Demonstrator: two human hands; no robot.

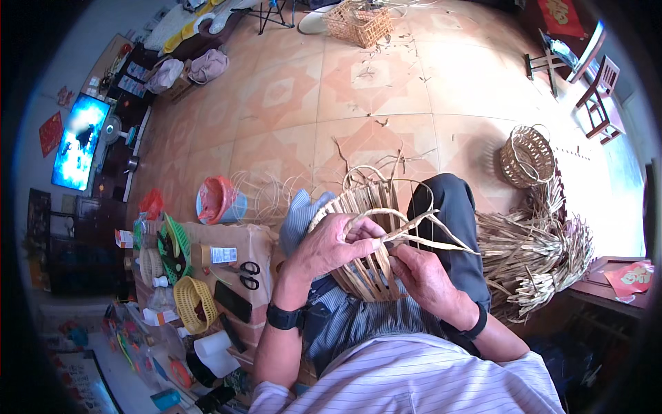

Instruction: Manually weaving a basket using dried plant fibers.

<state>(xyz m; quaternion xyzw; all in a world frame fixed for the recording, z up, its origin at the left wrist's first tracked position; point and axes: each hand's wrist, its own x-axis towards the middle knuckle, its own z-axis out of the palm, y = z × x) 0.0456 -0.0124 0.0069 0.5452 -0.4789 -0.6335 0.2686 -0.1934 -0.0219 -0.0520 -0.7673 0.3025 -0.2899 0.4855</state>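
A half-woven basket of dried, straw-coloured plant strips rests on my lap, with loose ends sticking out around its rim. My left hand lies over the near-left rim, its thumb and fingers closed on a braided strip that loops above the basket. Close beside it, my right hand pinches at the rim where several strips cross, fingertips closed on a strip. Long pale strip ends stretch out to the right over my knee. The strips partly hide the fingertips.
A large bundle of dried strips lies to the right, beside a finished-looking woven basket. On the left, a cloth-covered table holds black scissors, a phone and a yellow plastic basket. Another wicker basket stands far ahead on the tiles.
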